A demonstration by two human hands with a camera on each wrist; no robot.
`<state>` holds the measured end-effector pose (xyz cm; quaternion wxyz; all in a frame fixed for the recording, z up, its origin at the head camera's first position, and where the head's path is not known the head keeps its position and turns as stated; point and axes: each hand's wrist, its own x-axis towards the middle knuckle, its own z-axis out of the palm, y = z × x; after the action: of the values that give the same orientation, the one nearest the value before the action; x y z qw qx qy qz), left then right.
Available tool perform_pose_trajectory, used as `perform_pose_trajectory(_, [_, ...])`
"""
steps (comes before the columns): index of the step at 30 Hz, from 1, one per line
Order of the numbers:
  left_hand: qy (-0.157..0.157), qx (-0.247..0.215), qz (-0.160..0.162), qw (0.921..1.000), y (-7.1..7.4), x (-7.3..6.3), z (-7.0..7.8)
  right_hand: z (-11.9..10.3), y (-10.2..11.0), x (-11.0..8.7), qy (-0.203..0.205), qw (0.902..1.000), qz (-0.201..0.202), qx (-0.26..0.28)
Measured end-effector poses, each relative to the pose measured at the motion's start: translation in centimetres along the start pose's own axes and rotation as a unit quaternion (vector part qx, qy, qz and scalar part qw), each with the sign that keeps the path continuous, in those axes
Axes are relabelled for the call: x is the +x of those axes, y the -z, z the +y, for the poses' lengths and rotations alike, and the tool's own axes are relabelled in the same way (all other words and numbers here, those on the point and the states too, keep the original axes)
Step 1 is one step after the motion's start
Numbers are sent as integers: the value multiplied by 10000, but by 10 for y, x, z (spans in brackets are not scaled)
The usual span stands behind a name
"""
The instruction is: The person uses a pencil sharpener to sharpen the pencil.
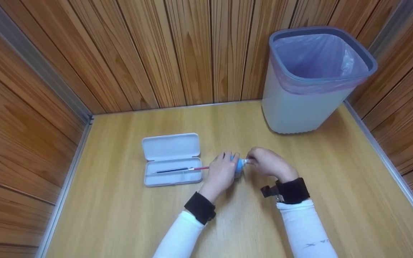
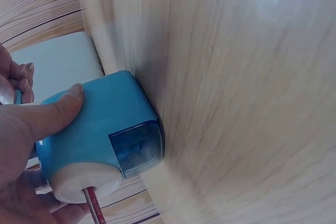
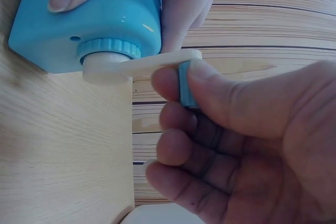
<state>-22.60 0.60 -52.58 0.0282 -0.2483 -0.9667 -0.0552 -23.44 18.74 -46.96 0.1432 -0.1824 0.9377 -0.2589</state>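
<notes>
A blue crank pencil sharpener stands on the table, and my left hand grips its body from above. Its dark see-through shavings drawer shows in the left wrist view. A red pencil sticks out of the sharpener's round white front, toward the left. On the opposite side, my right hand pinches the blue knob of the white crank arm between thumb and forefinger. In the head view most of the sharpener is hidden behind the left hand.
To the left lies an open pale pencil case, with a dark pencil over its tray. A lined waste bin stands at the back right. Wood-grain panels enclose the table at the back and sides.
</notes>
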Motion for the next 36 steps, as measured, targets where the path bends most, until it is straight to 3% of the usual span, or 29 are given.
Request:
perform_pose_trajectory(5, [4, 43, 48, 10000, 0, 1, 1, 4, 0, 1, 4, 9999, 136, -4])
perform_pose_trajectory(11, [-24, 125, 165, 9998, -2, 0, 2, 7, -1, 7, 279, 9991, 302, -113])
perform_pose_trajectory(17, [-8, 13, 20, 10000, -1, 0, 1, 10, -1, 16, 43, 9995, 276, 139])
perform_pose_trajectory(25, [162, -131, -290, 9994, 2, 0, 1, 19, -5, 22, 53, 9983, 498, 287])
perform_pose_trajectory(32, [182, -191, -344, 9991, 2, 0, 2, 23, -6, 25, -14, 9980, 554, 307])
perform_pose_trajectory(36, [54, -25, -176, 9998, 1, 0, 2, 25, -8, 28, 28, 9976, 627, 296])
